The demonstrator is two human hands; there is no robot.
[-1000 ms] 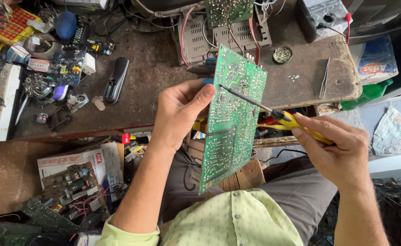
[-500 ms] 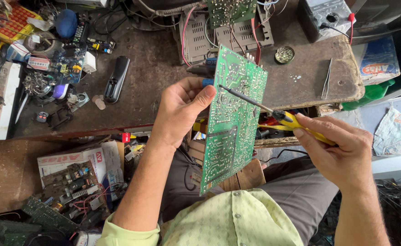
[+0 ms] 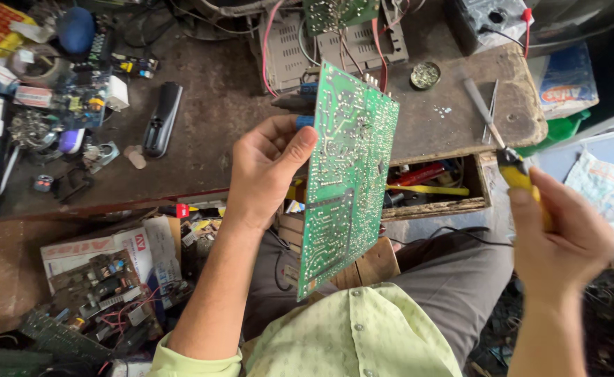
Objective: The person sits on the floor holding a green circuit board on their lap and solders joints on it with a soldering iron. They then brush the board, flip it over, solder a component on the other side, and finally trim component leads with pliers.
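Green rectangular printed circuit board (image 3: 345,185) stands upright, pinched in my raised left hand (image 3: 268,171); my right hand (image 3: 565,237), off to its right, grips a yellow-handled soldering iron (image 3: 513,164).

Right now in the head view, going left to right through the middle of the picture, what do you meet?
Black remote control on the workbench → left hand → green circuit board it holds upright → open drawer with tools → right hand gripping a yellow-handled tool.
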